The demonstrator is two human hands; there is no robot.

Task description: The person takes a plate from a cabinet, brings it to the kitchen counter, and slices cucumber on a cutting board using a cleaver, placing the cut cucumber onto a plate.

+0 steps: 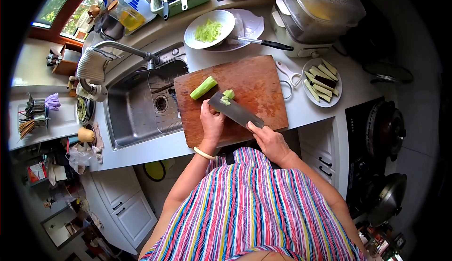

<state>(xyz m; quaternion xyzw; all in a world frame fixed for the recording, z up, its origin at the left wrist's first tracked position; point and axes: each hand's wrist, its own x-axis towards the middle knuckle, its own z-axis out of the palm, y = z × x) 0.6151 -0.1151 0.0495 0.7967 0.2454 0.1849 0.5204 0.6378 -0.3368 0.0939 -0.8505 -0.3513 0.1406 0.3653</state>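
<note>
My right hand (272,144) grips the handle end of a cleaver (239,112), its broad grey blade slanting up and left over the wooden cutting board (249,80). Pale green slices (225,101) cling to the blade near its far end, and a small green chunk (229,93) lies beside it. My left hand (212,120) is at that far end, fingers curled in against the blade; whatever they may hold is hidden. Just above it on the board rests a peeled light green stalk piece (204,88).
Left of the board is a steel sink (127,115) with a faucet (120,47). Behind stands a white bowl of green slices (226,20) by a black-handled knife (268,43). A peeler (288,72) and a plate of eggplant strips (325,102) lie right, near the stove (355,162).
</note>
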